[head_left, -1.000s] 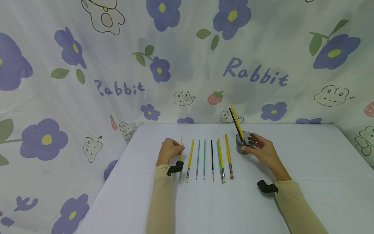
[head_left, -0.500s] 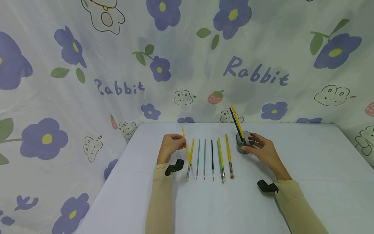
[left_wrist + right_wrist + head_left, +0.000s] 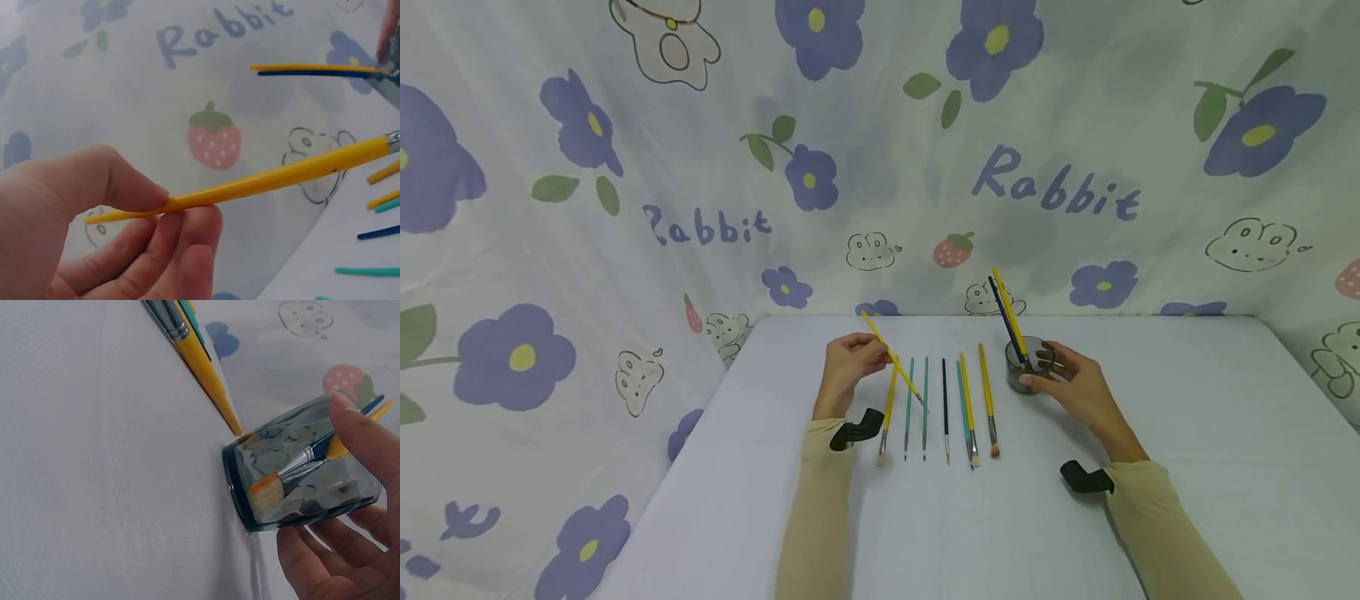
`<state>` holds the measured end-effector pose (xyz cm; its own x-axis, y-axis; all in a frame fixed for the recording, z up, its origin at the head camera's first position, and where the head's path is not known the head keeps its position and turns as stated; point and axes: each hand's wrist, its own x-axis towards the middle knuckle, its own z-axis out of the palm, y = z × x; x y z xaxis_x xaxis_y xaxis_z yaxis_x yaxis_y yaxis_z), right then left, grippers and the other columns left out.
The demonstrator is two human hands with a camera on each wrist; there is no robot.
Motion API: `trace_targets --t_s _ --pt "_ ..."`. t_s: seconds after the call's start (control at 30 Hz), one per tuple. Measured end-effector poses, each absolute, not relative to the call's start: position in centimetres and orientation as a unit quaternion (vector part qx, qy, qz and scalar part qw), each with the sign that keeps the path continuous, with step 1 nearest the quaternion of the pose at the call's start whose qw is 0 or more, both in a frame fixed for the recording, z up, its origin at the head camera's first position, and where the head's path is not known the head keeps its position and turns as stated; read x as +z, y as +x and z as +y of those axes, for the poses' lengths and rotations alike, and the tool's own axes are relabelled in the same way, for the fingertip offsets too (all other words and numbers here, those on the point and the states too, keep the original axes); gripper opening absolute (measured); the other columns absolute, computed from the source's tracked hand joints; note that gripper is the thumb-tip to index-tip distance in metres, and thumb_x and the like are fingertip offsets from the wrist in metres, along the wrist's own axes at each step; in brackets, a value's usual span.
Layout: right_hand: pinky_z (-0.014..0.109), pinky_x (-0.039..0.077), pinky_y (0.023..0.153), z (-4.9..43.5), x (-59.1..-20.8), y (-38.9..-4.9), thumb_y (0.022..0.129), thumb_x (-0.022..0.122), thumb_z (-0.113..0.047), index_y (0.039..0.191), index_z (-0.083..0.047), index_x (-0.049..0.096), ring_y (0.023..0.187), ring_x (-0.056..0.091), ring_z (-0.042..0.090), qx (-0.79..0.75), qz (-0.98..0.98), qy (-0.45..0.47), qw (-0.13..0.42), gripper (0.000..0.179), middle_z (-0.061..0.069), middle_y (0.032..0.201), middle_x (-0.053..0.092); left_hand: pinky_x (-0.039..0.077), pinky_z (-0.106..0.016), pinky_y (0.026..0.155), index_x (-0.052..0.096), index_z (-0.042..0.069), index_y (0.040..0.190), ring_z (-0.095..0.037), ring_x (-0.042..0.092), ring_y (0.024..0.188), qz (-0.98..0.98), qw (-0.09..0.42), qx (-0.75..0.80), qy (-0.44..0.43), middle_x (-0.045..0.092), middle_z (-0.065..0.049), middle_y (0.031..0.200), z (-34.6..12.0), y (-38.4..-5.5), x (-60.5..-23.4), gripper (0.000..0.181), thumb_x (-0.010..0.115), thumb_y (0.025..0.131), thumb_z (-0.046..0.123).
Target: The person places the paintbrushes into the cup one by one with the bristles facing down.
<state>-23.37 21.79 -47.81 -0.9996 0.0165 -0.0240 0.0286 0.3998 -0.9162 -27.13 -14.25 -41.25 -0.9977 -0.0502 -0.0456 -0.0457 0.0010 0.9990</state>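
Note:
My left hand pinches a yellow-handled paintbrush between thumb and fingertips. The brush tilts, its bristle end pointing down to the right above the row on the table. My right hand holds a clear grey glass by its side, thumb on one side and fingers on the other. Inside the glass lean a dark blue paintbrush and a yellow paintbrush, bristles down at the bottom in the right wrist view.
Between the hands, several paintbrushes lie in a row on the white tablecloth: yellow brushes, teal brushes and a dark blue brush. A patterned cloth hangs behind the table's far edge.
My left hand has lifted the yellow paintbrush off the table at the row's left end and carried it rightward, tilting it. The right hand and glass have stayed put.

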Motion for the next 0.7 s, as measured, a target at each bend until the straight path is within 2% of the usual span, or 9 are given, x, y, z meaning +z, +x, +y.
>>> trace_targets --t_s 0.27,0.47,0.7 --pt "0.056 0.044 0.118 21.7 -47.8 -23.4 0.084 0.085 -0.046 0.163 -0.012 0.030 0.147 0.046 0.043 -0.559 0.829 0.013 0.007 0.103 0.022 0.159 0.046 0.065 -0.024 0.069 0.066 -0.004 0.103 -0.012 0.075 0.068 -0.670 0.026 -0.741 0.040 0.076 -0.001 0.077 -12.6 -27.0 -41.4 0.016 0.072 0.089 0.000" --pt "0.056 0.044 0.118 21.7 -47.8 -23.5 0.084 0.085 -0.047 0.163 -0.011 0.030 0.147 0.046 0.043 -0.557 0.830 0.010 0.004 0.103 0.022 0.159 0.045 0.065 -0.025 0.071 0.066 -0.002 0.100 -0.013 0.076 0.071 -0.651 0.042 -0.758 0.027 0.076 -0.002 0.081 -11.4 -27.2 -41.5 0.013 0.072 0.089 0.002" --pt "0.056 0.044 0.118 21.8 -47.9 -23.5 0.084 0.085 -0.047 0.163 -0.011 0.030 0.147 0.046 0.044 -0.554 0.832 0.010 0.004 0.102 0.022 0.159 0.046 0.065 -0.025 0.071 0.067 -0.004 0.099 -0.014 0.076 0.070 -0.632 0.045 -0.773 0.005 0.075 -0.003 0.081 -9.3 -27.6 -40.6 0.012 0.072 0.089 -0.001"
